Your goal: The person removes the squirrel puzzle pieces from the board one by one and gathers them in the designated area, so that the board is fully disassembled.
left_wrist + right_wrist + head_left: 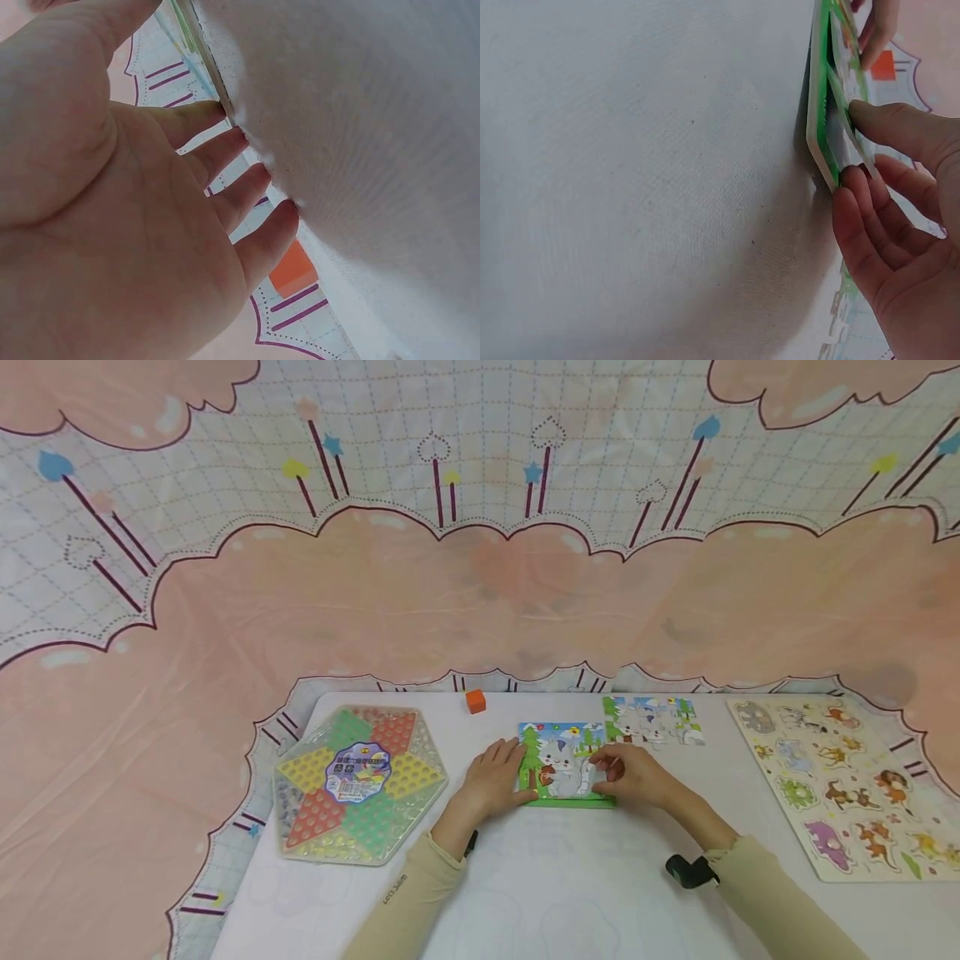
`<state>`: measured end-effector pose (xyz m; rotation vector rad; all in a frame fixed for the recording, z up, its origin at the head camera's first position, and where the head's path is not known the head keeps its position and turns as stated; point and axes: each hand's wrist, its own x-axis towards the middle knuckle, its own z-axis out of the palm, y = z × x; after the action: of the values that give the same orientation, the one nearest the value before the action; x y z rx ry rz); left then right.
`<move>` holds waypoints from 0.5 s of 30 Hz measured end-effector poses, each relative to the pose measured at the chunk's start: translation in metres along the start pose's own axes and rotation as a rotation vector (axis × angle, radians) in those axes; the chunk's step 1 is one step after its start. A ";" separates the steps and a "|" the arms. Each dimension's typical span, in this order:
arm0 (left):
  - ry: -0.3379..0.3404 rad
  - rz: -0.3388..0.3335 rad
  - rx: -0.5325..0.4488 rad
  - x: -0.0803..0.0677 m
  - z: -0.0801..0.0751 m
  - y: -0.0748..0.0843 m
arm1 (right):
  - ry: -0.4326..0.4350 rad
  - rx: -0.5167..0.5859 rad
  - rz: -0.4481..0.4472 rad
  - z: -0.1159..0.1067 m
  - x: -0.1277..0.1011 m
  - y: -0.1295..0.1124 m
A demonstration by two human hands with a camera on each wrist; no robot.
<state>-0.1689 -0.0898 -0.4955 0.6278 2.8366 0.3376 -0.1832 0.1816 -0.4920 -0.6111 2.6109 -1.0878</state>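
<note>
Head view is showing, from left to right, a hexagonal checkers board [360, 783] lying at about nine o'clock from my hands, an orange block [476, 701] sitting at eleven o'clock, the jigsaw puzzle [564, 763] I am working on at the centre, loose puzzle pieces [654, 719] waiting at one o'clock, and an animal peg board [840, 777] lying at three o'clock. My left hand [492, 779] is resting flat, fingers straight and together, against the puzzle's left edge, apparently bracing the tray so it is not sliding on the white table [570, 877]. My right hand [632, 774] is sitting on the puzzle's right part, its fingertips [855, 184] pressing at the tray's edge, probably seating a piece; I cannot tell whether it is pinching one.
</note>
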 end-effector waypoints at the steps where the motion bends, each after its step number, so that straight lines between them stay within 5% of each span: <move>1: -0.001 0.000 0.000 0.000 0.000 0.000 | 0.001 0.009 0.002 0.000 0.000 0.000; 15: 0.003 0.010 -0.007 0.000 0.000 0.000 | 0.045 0.131 0.011 0.004 0.000 0.002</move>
<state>-0.1689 -0.0902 -0.4950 0.6408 2.8345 0.3498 -0.1817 0.1803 -0.4961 -0.5491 2.5513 -1.2713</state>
